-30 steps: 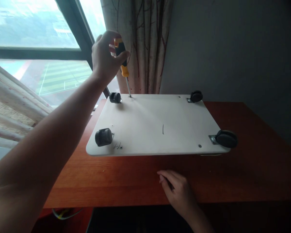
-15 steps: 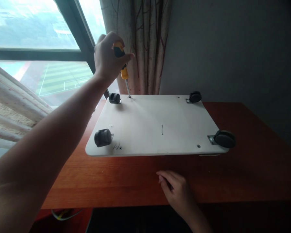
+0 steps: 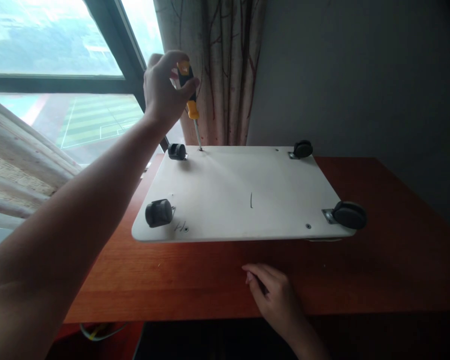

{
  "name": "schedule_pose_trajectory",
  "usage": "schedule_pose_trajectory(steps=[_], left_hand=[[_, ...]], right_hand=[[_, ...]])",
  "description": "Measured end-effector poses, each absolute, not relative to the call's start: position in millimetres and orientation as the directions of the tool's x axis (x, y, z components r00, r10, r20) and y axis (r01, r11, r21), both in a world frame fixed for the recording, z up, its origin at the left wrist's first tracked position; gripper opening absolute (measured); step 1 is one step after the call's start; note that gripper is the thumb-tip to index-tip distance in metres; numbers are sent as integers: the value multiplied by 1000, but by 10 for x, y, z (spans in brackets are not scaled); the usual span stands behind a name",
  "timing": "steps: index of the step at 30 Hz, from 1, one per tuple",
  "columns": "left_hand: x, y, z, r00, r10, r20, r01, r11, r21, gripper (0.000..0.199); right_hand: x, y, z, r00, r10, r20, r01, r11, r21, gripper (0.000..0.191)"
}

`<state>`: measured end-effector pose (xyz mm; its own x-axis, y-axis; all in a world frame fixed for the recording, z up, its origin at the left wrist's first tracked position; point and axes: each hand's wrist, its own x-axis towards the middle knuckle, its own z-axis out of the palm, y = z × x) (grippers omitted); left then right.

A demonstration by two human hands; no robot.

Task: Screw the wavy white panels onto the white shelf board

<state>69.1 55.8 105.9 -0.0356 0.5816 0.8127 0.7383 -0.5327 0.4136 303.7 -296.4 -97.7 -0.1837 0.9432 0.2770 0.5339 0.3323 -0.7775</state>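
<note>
My left hand (image 3: pixel 165 87) grips a yellow and black screwdriver (image 3: pixel 192 107) by its handle, fingers around the upper end. The screwdriver stands nearly upright, tilted slightly, its tip at a screw hole near the far edge of a white board (image 3: pixel 228 175). Black casters sit near the board's corners: far left (image 3: pixel 176 151), near left (image 3: pixel 158 213), far right (image 3: pixel 303 148) and near right (image 3: pixel 348 215). On the table in front of the board, my right hand (image 3: pixel 272 292) rests with curled fingers and thumb drawn together. Nothing shows in it.
The board lies on a reddish-brown wooden table (image 3: pixel 390 260). Screw fittings show near its right front (image 3: pixel 308 226) and left front (image 3: pixel 186 229). Behind are a curtain (image 3: pixel 225 75), a window frame (image 3: pixel 52 84) and a grey wall. A cable (image 3: pixel 101 336) hangs below the table edge.
My left hand has turned slightly on the screwdriver handle, its thumb shifting left and up. The tip stays at the same hole. My right hand has not visibly moved.
</note>
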Motion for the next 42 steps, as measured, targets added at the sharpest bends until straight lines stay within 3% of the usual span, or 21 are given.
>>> schedule_pose_trajectory(steps=[4, 10, 15, 20, 25, 29, 36, 42], left_hand=[[716, 508, 1102, -45, 608, 793, 810, -442, 385, 39], [740, 518, 1113, 38, 587, 809, 715, -581, 389, 39], [775, 487, 1166, -28, 584, 811, 747, -527, 406, 25], [809, 528, 1192, 59, 617, 785, 688, -595, 415, 36], [854, 470, 1150, 61, 581, 812, 716, -592, 369, 13], [853, 432, 1136, 40, 621, 783, 738, -547, 396, 20], [766, 451, 1246, -39, 687, 725, 915, -267, 302, 23], [735, 455, 1235, -67, 639, 766, 855, -359, 374, 39]], right_hand=[[3034, -2958, -975, -188, 940, 284, 537, 341, -772, 24], [3033, -2961, -957, -185, 940, 287, 539, 341, -770, 24], [3033, -2963, -958, -184, 940, 287, 543, 341, -768, 25], [3034, -2957, -965, -187, 941, 283, 545, 340, -767, 25], [3030, -2957, -955, -181, 940, 288, 550, 339, -763, 24], [3027, -2959, -933, -185, 941, 284, 539, 339, -771, 25], [3029, -2953, -952, -183, 939, 291, 540, 343, -768, 26], [3030, -2956, -950, -177, 940, 293, 547, 342, -764, 25]])
